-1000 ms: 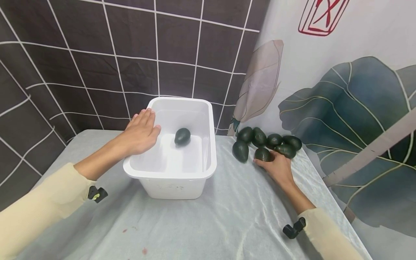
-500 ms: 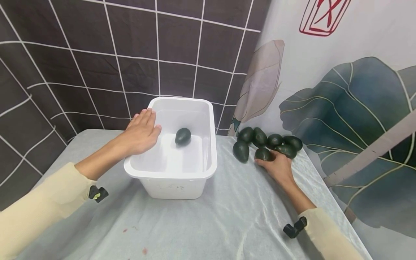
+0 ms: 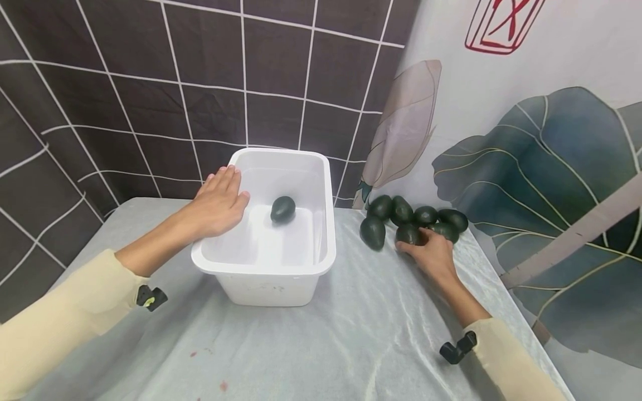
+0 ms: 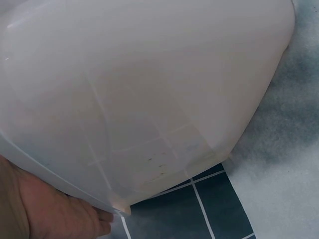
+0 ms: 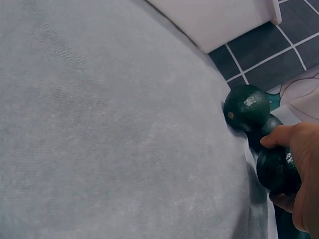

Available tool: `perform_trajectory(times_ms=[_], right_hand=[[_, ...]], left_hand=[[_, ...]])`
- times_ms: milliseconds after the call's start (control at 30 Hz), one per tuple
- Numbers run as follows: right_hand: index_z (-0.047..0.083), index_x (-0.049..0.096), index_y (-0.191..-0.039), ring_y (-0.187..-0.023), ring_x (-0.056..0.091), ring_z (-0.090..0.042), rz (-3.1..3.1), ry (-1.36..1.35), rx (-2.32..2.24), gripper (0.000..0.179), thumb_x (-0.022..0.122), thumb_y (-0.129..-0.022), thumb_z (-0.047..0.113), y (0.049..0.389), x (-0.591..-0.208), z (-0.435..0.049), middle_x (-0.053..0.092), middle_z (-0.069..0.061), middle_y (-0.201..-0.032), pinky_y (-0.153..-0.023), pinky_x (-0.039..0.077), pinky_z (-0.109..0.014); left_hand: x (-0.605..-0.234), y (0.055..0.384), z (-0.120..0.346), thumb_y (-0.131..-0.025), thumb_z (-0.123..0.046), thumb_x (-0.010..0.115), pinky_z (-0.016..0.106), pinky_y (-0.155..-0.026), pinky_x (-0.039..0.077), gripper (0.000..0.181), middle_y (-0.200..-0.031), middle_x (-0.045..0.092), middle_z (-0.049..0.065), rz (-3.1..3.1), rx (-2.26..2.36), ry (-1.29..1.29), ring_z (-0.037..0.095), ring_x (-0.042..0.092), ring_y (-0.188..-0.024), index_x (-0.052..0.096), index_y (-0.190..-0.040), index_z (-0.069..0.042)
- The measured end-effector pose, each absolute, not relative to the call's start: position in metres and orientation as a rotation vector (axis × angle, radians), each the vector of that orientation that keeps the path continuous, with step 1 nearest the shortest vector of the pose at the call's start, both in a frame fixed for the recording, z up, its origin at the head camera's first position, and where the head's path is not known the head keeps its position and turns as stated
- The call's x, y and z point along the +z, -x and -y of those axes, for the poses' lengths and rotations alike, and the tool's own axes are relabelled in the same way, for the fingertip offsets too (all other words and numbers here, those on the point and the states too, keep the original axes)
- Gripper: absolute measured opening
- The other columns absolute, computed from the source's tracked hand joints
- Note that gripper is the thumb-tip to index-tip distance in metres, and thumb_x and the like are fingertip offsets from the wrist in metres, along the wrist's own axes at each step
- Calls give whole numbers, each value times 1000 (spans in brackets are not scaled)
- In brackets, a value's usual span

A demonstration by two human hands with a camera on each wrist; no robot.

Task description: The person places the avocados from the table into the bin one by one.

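In the head view, the left hand lies open over the rim of the white plastic tub, at its 9 o'clock — probably to steady it. Inside, one avocado rests on the floor, its long axis running roughly from 2 to 8 o'clock. At 3 o'clock of the tub, on the grey cloth, the right hand grips another avocado by its side, among the loose avocados; the nearest of these points about 11 to 5 o'clock.

In the left wrist view, the left hand shows at 8 o'clock, against the tub's edge; its fingertips are partly hidden.

In the right wrist view, thumb and fingers take the avocado from opposite sides, it seems so that the smooth skin cannot slip. A neighbour sits at its 11 o'clock. The gripped fruit looks nearly round — I cannot tell its long axis.
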State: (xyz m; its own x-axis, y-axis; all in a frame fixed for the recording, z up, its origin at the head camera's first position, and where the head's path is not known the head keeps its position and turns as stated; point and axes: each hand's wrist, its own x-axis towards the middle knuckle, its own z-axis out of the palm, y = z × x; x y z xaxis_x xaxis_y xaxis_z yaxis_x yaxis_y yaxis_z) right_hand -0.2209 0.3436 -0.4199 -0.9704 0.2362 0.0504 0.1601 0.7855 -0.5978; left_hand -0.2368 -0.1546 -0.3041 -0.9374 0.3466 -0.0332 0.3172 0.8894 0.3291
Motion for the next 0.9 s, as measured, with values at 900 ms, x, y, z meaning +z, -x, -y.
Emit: perform_trajectory(times_ms=[900], right_hand=[[-7,49,-166,-155,38,-63,2815,268,941,96,87,-96,48,237,-392,-336,59,-34,-162,-123,37,-75]], left_hand=[[-304,238,156,-120,-35,19,65,-144,-6,76,-185,-5,36,-2964,494,-521,54,-7,-176,5,-173,17]])
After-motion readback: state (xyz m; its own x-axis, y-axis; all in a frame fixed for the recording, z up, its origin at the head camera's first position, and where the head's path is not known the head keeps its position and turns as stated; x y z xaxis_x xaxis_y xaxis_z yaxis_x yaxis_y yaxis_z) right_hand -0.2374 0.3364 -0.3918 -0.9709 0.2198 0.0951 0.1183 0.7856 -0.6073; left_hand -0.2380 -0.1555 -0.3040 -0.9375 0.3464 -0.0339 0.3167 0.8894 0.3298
